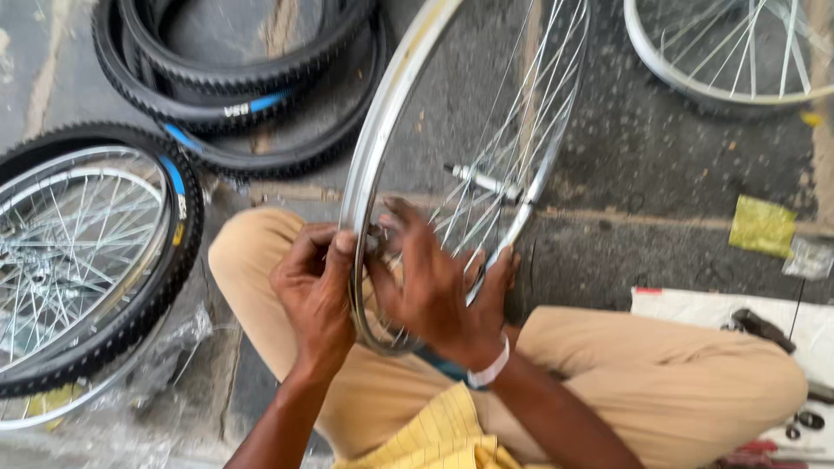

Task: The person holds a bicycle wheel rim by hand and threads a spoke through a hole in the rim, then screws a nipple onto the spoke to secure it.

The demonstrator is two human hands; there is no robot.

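Fingers (343,247) of the left hand (314,295) pinch the bare wheel rim (373,143) standing upright over the lap; the right hand (434,291) curls through the spokes (512,113), perhaps on a small fitting, blurred. Light, stiff and slick, the rim seems best gripped at its edge, since thin spokes bend.

Bare silver spoked wheel rim (380,130), tyreless, upright on edge over lap, axle (483,181) protruding.
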